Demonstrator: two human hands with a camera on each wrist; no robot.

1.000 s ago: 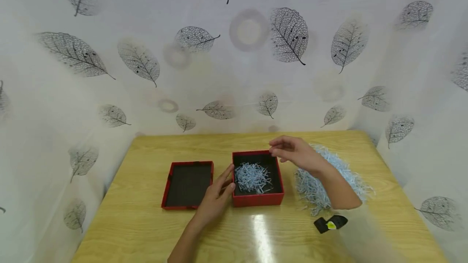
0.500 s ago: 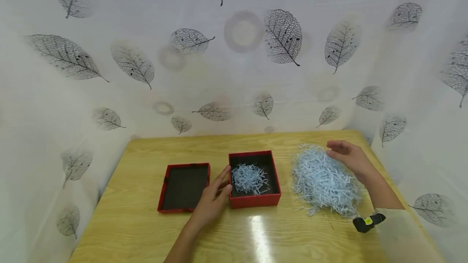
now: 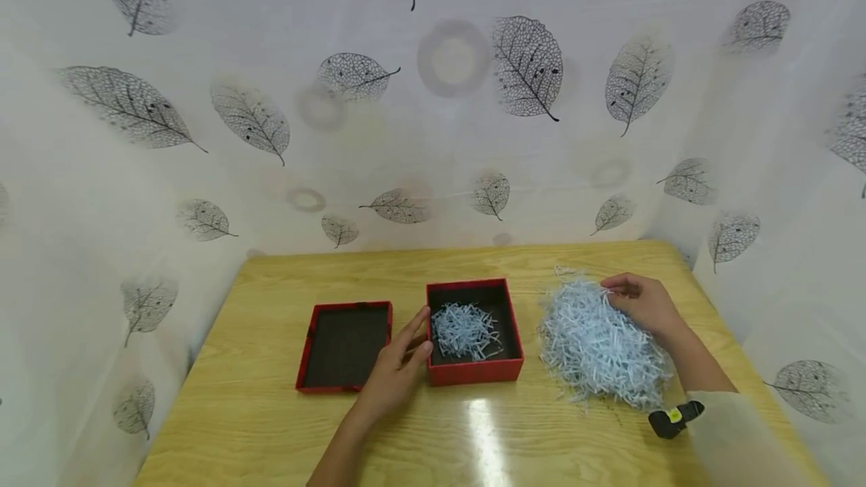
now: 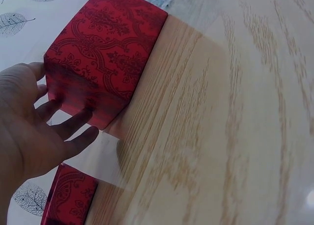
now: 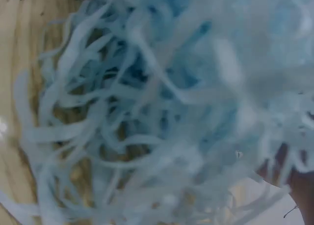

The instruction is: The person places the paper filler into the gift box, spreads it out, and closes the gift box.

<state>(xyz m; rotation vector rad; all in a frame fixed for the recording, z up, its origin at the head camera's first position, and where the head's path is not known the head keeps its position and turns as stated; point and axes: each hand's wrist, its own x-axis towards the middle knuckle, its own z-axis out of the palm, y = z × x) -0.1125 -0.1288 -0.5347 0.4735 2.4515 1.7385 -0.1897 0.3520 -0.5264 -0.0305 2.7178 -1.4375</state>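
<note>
Behind your table and on both sides you have pale cloth [image 3: 406, 134] printed with dark leaves. The table [image 3: 284, 442] has a yellowish wood-grain top with a bright reflection near its front. On its right side lies your loose pile of pale blue paper strips [image 3: 602, 344], a few strays at its edges. The red box [image 3: 475, 373] stands upright and uncovered mid-table; your left-wrist view shows dark patterning on its outer walls. Left of it, apart, lies the shallow red lid [image 3: 346, 344], dark inside facing up. Your left hand [image 3: 392, 374] is spread, fingertips against the box's left wall. Your right hand [image 3: 643, 303] is bent at the pile's far right edge; whether it grips strips you cannot tell, as blurred paper fills the right-wrist view. A small clump of strips [image 3: 464, 331] sits inside the box, toward its left wall.
</note>
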